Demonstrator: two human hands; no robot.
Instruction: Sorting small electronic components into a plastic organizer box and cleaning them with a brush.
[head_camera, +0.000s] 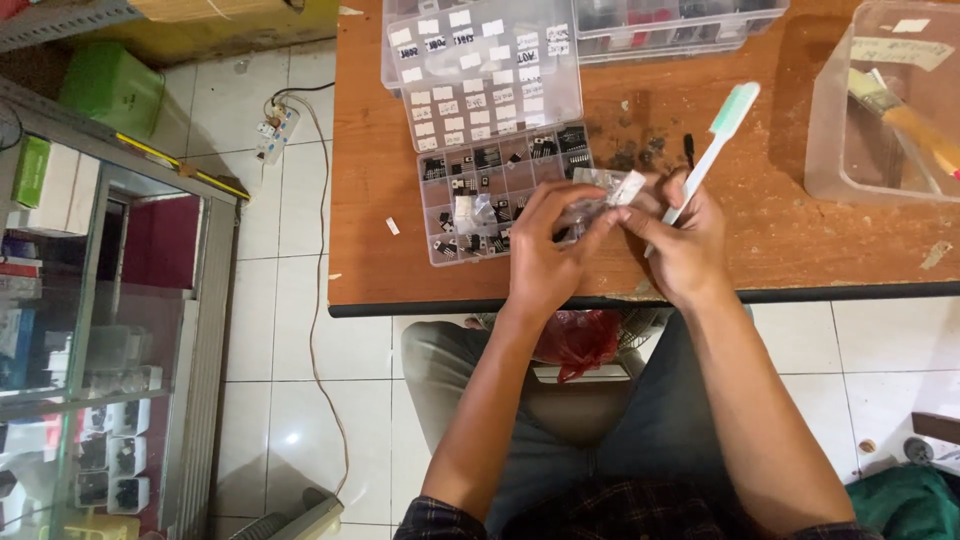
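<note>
Small clear plastic bag (600, 192) with a white label sat pinched between both hands just above the near edge of the wooden table (370, 200), right beside the open parts box (500, 190). The left hand (545, 255) was curled closed, its fingertips gripping the left side of the bag. The right hand (685, 245) gripped the bag's right end with thumb and forefinger, while its other fingers clamped a white toothbrush (715, 140) with a pale green head that pointed up and away over the table. The box's lid stood open with rows of white labels, and small black components lay in its compartments; another clear bag (472, 213) lay in one of them. A clear tub (830, 130) stood at the right. By the look of it, the step in hand was working the bag open or sorting its contents; the next move seemed to call for a fine pinch at the bag's mouth, with the brush kept clear of the box.
</note>
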